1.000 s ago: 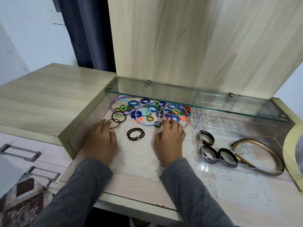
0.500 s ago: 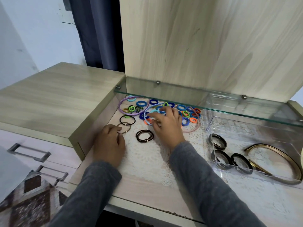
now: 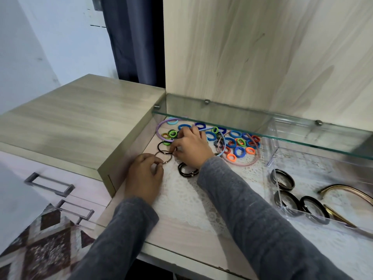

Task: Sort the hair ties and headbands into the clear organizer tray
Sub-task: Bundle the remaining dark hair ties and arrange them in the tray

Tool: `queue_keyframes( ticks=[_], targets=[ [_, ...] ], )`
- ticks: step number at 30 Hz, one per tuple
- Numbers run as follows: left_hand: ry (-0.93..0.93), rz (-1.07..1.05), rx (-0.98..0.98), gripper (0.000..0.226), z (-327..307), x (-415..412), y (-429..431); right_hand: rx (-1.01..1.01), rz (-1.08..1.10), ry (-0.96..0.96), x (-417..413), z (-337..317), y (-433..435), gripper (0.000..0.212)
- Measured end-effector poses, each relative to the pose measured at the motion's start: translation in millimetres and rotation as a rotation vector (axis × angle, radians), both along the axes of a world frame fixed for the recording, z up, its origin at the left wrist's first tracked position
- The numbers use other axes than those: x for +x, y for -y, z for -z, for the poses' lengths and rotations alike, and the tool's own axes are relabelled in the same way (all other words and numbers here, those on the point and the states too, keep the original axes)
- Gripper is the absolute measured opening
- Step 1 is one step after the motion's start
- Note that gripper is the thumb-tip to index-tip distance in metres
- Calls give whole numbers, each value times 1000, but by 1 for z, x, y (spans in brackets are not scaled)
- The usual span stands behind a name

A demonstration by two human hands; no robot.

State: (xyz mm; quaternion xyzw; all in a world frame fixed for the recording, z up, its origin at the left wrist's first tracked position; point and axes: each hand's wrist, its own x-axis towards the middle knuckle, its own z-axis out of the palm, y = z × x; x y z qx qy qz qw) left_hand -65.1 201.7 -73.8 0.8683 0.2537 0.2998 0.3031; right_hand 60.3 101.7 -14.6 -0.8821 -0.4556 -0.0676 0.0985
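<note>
My left hand lies on the lace mat, its fingertips curled onto a thin brown hair tie. My right hand reaches across to the left and pinches a thin black hair tie just above the brown one. A doubled black hair tie lies beside my right wrist. Several small colourful hair ties are piled under the glass shelf, with a purple headband, a light blue headband and a pink headband. The clear organizer tray at the right holds dark hair ties and a gold headband.
A glass shelf overhangs the pile and the back of the tray. A raised wooden cabinet top walls the left side. Drawer handles and a patterned cloth are at the lower left. A wooden back panel rises behind.
My right hand moved left from the colourful pile to the thin black tie beside my left hand. My left hand stayed by the brown tie. The view swung left.
</note>
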Motion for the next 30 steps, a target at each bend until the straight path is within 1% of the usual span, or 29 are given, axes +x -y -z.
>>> queue_keyframes(
  ticks=[6,12,17,21,26,30],
  targets=[
    [1,16,38,7,0,0,1,40,18,-20,-1,4,3,16],
    [15,10,52,8,1,0,2,220,77,-134,-2,12,29,12],
    [31,-2,62,10,3,0,4,380,71,-223,-4,21,60,8],
    [52,-10,125,12,6,0,3,467,39,-197,-7,29,83,11],
    [64,10,199,14,8,1,3,411,-21,-68,-15,35,97,10],
    [56,48,194,13,8,0,4,370,-47,-6,-18,39,97,12]
  ],
)
